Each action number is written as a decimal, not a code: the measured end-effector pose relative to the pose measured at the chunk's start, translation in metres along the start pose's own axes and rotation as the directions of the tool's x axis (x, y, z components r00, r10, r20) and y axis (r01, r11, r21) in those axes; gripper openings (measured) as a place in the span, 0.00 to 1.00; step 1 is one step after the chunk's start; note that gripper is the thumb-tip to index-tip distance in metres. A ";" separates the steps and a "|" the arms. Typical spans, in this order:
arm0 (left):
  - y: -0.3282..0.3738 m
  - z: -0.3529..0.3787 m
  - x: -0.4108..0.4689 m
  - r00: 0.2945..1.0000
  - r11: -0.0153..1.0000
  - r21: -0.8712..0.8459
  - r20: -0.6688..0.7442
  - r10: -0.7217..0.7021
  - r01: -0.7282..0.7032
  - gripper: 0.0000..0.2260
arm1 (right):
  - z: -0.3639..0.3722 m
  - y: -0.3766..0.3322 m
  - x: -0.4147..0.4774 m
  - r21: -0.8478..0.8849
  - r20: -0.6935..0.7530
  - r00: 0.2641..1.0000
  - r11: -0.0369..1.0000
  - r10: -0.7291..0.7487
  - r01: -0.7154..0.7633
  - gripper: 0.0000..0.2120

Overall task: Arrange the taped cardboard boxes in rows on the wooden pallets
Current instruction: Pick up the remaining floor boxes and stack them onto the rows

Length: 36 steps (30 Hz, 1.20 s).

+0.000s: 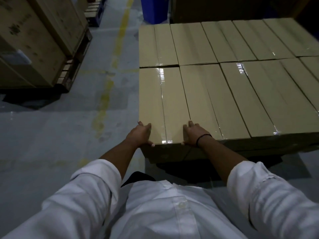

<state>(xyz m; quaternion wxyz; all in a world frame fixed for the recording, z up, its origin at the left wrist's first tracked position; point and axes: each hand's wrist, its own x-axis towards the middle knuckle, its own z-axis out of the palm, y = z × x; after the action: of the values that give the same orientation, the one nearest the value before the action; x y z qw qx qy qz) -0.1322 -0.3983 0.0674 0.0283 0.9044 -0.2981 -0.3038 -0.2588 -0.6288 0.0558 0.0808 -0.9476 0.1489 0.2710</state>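
"Gripping what?"
"Left hand (140, 133) and right hand (195, 133) each clasp a near corner of the front-left taped box (164, 100), which ends the near row (250, 100)."
"Room?"
"Grey floor (51, 135), worn yellow line (107, 94); big cartons (34, 40) far left."

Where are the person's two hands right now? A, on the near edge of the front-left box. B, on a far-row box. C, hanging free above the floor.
A: the left hand and right hand both grip the near edge of the front-left box, fingers on top.
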 end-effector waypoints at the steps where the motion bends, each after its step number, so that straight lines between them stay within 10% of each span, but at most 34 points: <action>1: 0.000 -0.002 0.001 1.000 1.000 -0.003 -0.001 0.001 -0.001 0.49 | 0.001 0.000 0.002 -0.001 -0.009 1.000 1.000 0.006 -0.006 0.43; 17: 0.003 -0.004 0.004 1.000 1.000 0.011 0.011 -0.006 0.005 0.49 | 0.001 0.009 -0.001 -0.365 0.013 0.995 0.926 -0.099 0.097 0.38; 36: 0.004 -0.003 0.010 1.000 0.999 0.029 -0.002 -0.017 0.017 0.49 | 0.003 0.012 0.010 -0.289 -0.029 0.996 0.954 -0.089 0.077 0.41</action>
<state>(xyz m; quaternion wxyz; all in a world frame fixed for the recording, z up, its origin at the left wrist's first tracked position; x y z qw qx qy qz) -0.1268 -0.4076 0.0654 0.0127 0.9075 -0.2948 -0.2989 -0.2563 -0.6415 0.0474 -0.0494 -0.9600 0.0696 0.2665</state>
